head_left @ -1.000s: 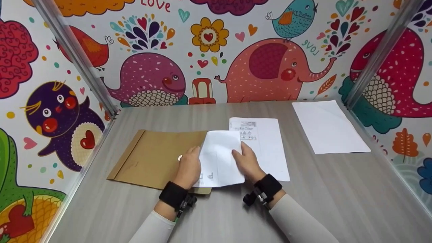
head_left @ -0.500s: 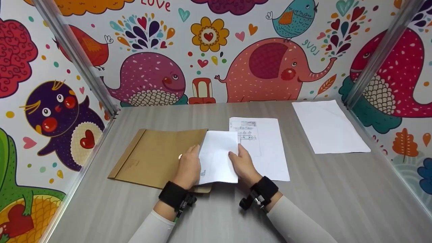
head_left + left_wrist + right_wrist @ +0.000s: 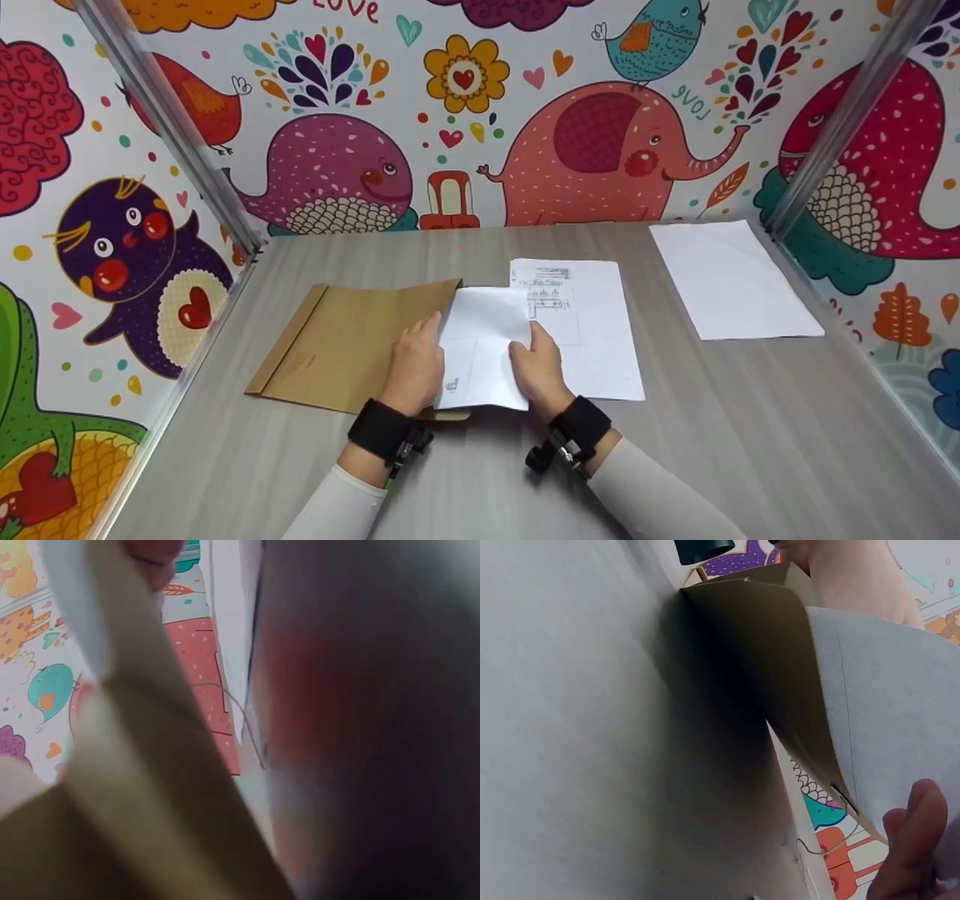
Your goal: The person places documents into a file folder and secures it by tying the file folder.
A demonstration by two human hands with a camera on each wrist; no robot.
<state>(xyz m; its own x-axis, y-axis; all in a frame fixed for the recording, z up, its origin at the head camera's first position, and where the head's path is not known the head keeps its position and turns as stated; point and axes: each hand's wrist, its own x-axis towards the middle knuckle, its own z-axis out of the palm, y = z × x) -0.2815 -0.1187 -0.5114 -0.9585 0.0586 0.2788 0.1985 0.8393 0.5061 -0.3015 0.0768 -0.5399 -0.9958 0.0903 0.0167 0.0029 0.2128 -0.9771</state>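
Near the tabletop's front edge, my right hand [image 3: 538, 369] pinches the white sheet [image 3: 484, 346], pointed leftward into the kraft envelope [image 3: 352, 345] mouth; left hand [image 3: 416, 367] holds the mouth open.

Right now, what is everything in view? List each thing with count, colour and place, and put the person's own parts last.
Envelope: one, brown, left of centre on the table, its open end lifted at the hands.
Folded sheet: one, white with faint print, held at the envelope's open end.
Printed sheet: one, white with dark print at its top, flat, just right of the hands.
Blank sheet: one, white, far right corner of the table.
Table: one, grey wood grain.
Walls: cartoon animal print, on three sides.
Metal posts: two, silver, at the back corners.
Left hand: holds the envelope's opening.
Right hand: holds the folded sheet.
Wrist cameras: two, black, one per wrist.
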